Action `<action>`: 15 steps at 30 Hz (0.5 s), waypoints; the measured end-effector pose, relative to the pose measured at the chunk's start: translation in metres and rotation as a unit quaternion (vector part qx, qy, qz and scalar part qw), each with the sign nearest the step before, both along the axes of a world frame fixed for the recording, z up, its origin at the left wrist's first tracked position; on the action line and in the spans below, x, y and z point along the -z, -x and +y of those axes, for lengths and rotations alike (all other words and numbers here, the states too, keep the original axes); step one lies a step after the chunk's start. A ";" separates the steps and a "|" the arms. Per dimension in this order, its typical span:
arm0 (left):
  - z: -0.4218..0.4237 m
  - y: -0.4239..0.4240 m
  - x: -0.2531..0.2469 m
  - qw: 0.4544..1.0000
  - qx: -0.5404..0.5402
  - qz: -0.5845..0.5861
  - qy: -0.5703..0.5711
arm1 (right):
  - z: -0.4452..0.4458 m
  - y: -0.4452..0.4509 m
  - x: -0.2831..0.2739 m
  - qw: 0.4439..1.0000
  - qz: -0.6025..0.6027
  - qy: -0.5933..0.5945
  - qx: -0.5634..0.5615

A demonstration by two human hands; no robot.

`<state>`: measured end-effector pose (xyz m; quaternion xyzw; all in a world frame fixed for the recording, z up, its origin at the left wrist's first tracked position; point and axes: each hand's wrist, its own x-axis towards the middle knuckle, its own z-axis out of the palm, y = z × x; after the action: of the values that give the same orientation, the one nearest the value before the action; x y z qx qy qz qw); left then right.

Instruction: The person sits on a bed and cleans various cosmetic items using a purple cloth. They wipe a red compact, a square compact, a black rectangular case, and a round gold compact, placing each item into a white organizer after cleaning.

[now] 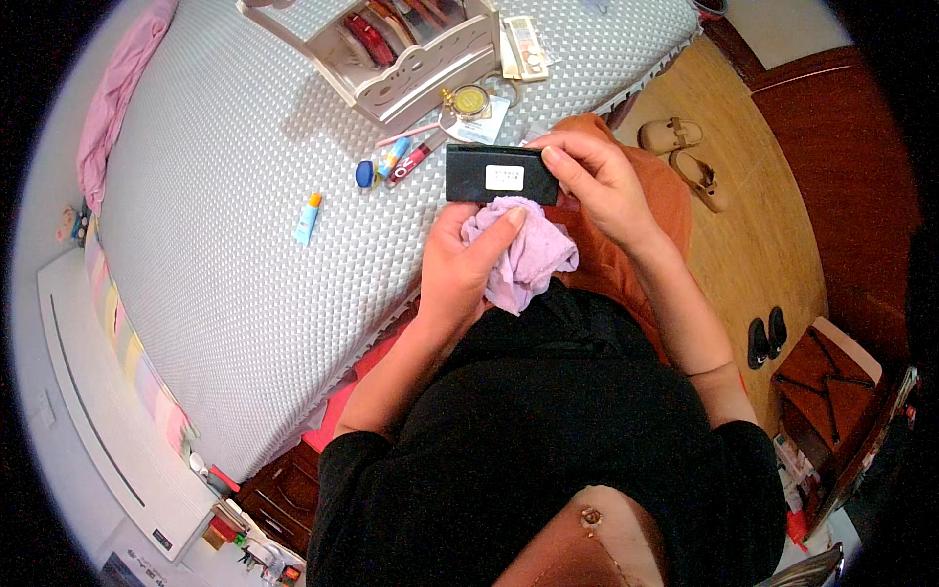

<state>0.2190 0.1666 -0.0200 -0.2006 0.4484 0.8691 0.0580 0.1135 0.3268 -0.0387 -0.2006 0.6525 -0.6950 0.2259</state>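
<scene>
A flat black case with a white printed label is held up in front of me. My right hand pinches its right end between thumb and fingers. A crumpled lilac cloth is bunched in my left hand, thumb on top. The cloth's upper part meets the lower edge of the case. Some of my left fingers are hidden behind the cloth and case. Just beyond the case lie a dark red lip gloss tube, a blue and yellow tube and a round blue-capped item.
On the bed's patterned cover stands a white cosmetics organizer with an open palette beside it. Nearer are a round gold compact and a light blue tube with an orange cap. Sandals lie on the wooden floor.
</scene>
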 end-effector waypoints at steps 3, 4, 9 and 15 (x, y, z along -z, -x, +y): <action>0.000 -0.001 0.002 1.000 0.000 -0.001 -0.003 | -0.001 0.000 0.004 1.000 0.004 0.013 0.005; -0.001 -0.001 0.002 1.000 0.001 -0.001 -0.004 | -0.001 -0.001 0.004 1.000 0.001 0.015 0.005; 0.001 -0.002 0.003 1.000 -0.004 0.004 -0.009 | 0.000 -0.002 0.006 1.000 -0.008 0.029 0.006; 0.003 -0.002 0.003 1.000 -0.008 0.011 -0.020 | 0.000 -0.003 0.007 0.999 -0.013 0.025 0.016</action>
<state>0.2213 0.1695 -0.0234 -0.1931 0.4296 0.8807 0.0504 0.1166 0.3263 -0.0454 -0.1867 0.6346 -0.7174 0.2186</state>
